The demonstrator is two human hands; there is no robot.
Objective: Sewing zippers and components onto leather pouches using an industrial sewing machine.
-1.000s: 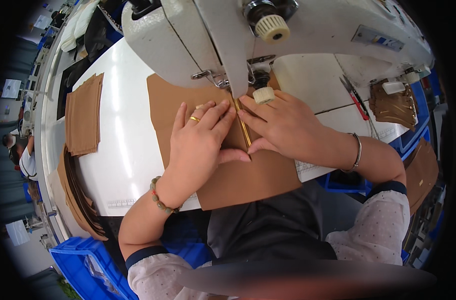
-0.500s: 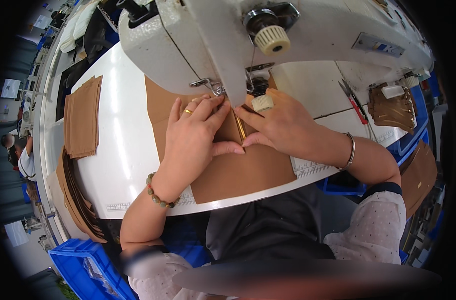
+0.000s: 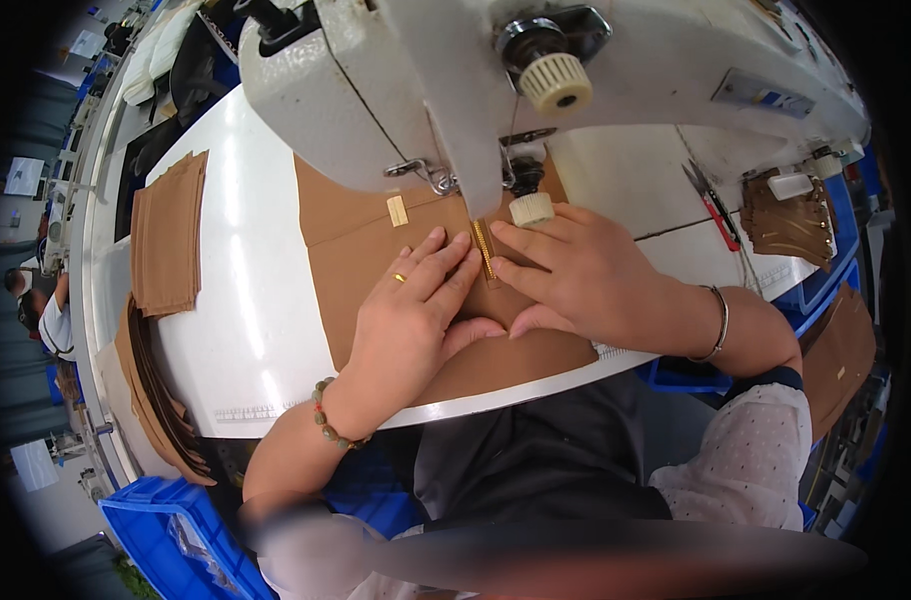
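Beneath the sewing machine head lies a panel of brown fabric on the white table. A gold-toothed zipper is set in a slot in it, its far end at the machine's foot. My left hand rests on the fabric left of the zipper, fingers extended. To the right of it, my right hand lies with its fingers stretched over the fabric, fingertips by the zipper teeth. Both thumbs point inward, nearly meeting just below the zipper. A small pale tag lies on the panel beyond my left fingers.
A stack of brown fabric pieces sits at the table's left. Red-handled scissors and a pile of brown zippers are at the right. More brown panels hang at the left edge, above a blue crate.
Both hands have shifted nearer me and slightly right, and have flattened out. The zipper teeth now show more fully, and the pale tag has come into sight.
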